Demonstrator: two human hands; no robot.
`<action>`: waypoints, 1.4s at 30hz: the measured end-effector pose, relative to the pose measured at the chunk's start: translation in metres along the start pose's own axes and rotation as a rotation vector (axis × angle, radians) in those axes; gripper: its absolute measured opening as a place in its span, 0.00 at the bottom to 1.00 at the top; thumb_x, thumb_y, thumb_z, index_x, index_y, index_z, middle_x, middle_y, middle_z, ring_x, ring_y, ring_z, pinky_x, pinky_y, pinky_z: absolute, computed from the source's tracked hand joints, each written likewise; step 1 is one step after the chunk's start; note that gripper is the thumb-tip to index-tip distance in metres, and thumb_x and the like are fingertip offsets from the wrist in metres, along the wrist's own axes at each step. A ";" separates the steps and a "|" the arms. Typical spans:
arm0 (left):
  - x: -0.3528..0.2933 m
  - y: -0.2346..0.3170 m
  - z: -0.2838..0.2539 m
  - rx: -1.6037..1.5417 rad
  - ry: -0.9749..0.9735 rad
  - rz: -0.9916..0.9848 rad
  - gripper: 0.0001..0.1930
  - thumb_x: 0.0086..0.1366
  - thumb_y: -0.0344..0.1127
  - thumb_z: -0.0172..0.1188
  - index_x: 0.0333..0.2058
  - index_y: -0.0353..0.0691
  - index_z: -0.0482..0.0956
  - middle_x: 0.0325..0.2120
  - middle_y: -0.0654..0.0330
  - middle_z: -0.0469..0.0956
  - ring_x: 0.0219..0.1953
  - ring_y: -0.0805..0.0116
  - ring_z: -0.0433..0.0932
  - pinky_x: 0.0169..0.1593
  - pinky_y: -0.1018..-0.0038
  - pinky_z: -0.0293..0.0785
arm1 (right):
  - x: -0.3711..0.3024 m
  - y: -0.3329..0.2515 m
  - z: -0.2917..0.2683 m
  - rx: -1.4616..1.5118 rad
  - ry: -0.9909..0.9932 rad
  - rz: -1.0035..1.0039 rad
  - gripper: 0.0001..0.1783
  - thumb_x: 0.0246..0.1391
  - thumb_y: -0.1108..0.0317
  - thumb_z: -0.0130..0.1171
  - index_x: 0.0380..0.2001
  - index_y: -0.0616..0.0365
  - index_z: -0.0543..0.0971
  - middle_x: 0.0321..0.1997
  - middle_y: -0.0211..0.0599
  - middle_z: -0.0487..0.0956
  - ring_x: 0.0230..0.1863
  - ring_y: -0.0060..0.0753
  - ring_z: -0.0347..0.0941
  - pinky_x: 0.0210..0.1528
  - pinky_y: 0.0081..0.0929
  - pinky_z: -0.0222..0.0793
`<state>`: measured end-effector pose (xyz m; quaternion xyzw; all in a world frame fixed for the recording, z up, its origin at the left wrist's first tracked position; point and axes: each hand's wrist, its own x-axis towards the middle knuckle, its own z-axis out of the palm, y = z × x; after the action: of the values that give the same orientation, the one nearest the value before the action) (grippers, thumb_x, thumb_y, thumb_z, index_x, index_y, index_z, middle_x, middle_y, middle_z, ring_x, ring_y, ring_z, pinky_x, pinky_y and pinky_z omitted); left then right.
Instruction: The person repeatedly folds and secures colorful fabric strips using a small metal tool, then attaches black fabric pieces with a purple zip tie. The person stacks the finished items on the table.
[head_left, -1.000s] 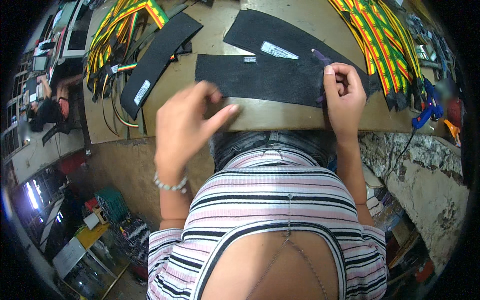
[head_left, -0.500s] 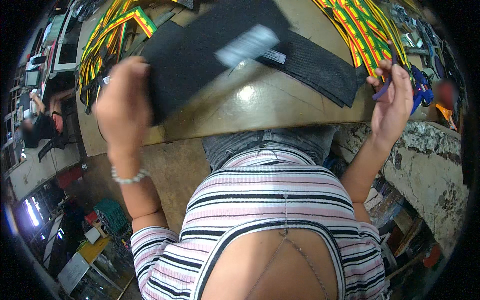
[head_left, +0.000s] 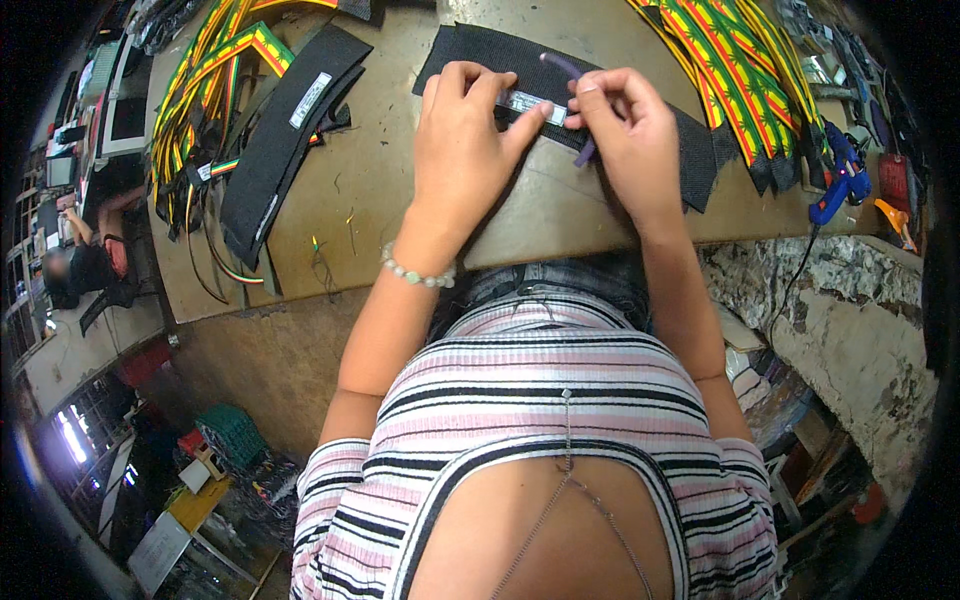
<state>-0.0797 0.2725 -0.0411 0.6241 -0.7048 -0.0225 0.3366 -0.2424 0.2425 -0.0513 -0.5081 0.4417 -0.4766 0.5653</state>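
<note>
A flat black woven strip [head_left: 500, 50] with a small white label [head_left: 533, 106] lies on the table in front of me. My left hand [head_left: 467, 130] rests on this strip, fingers bent over it and the thumb at the label, holding it down. In my right hand [head_left: 628, 120], closed over the label's right end, is a slim purple tool [head_left: 561, 66]; my fingers hide its middle, so I cannot tell its exact kind. More black strip [head_left: 690, 140] extends under and beyond the right hand. To the left lies another stack of black labelled strips [head_left: 290, 140], touched by neither hand.
Yellow, green and red patterned bands [head_left: 205, 90] lie at the table's left, more patterned bands [head_left: 725, 70] at the right. A blue glue gun [head_left: 842, 180] with a hanging cord and an orange-handled tool [head_left: 895, 222] are at the right edge. A person [head_left: 75, 265] sits far left.
The black labelled piece my left hand was carrying now lies at the left. That hand has moved right onto the middle strip, and my right hand has come in leftward with the purple tool.
</note>
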 end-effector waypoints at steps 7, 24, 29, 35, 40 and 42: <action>-0.009 -0.024 -0.011 -0.327 -0.017 -0.375 0.09 0.63 0.33 0.62 0.31 0.31 0.79 0.27 0.49 0.80 0.28 0.56 0.79 0.34 0.66 0.74 | 0.001 0.001 0.005 -0.447 -0.004 -0.164 0.09 0.56 0.68 0.63 0.30 0.65 0.78 0.28 0.33 0.76 0.24 0.17 0.69 0.27 0.18 0.68; 0.002 -0.025 0.002 -0.224 0.020 -0.404 0.12 0.69 0.37 0.56 0.37 0.32 0.74 0.32 0.48 0.77 0.32 0.50 0.77 0.39 0.61 0.73 | 0.010 0.001 0.013 -0.570 0.003 -0.141 0.08 0.55 0.68 0.65 0.29 0.63 0.80 0.30 0.24 0.74 0.23 0.08 0.59 0.24 0.11 0.58; -0.001 -0.031 0.002 -0.292 -0.005 -0.448 0.13 0.69 0.38 0.56 0.36 0.30 0.73 0.30 0.49 0.77 0.28 0.59 0.77 0.35 0.65 0.72 | 0.009 0.003 0.016 -0.612 -0.033 -0.199 0.09 0.48 0.65 0.67 0.26 0.59 0.80 0.33 0.31 0.77 0.27 0.26 0.68 0.30 0.23 0.66; 0.000 -0.035 -0.001 -0.658 0.043 -0.544 0.13 0.72 0.38 0.54 0.39 0.32 0.70 0.30 0.56 0.79 0.23 0.78 0.75 0.23 0.82 0.68 | 0.010 0.002 0.017 -0.677 -0.033 -0.235 0.11 0.47 0.62 0.67 0.25 0.58 0.79 0.32 0.34 0.77 0.28 0.34 0.72 0.33 0.29 0.70; -0.005 -0.039 -0.028 -0.797 0.190 -0.542 0.09 0.66 0.30 0.62 0.38 0.31 0.72 0.31 0.55 0.81 0.27 0.76 0.78 0.27 0.83 0.73 | 0.009 -0.001 0.013 -0.552 -0.053 -0.123 0.11 0.47 0.62 0.66 0.25 0.58 0.79 0.34 0.34 0.78 0.30 0.36 0.73 0.35 0.30 0.70; -0.012 -0.034 -0.035 -0.587 0.053 -0.560 0.09 0.61 0.29 0.67 0.36 0.30 0.78 0.27 0.58 0.82 0.28 0.77 0.79 0.30 0.81 0.76 | 0.007 0.000 0.013 -0.567 -0.075 -0.177 0.10 0.47 0.62 0.66 0.26 0.58 0.79 0.35 0.34 0.79 0.33 0.37 0.75 0.37 0.31 0.71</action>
<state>-0.0323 0.2894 -0.0350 0.6697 -0.4625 -0.2974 0.4992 -0.2289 0.2373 -0.0505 -0.6996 0.4898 -0.3626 0.3730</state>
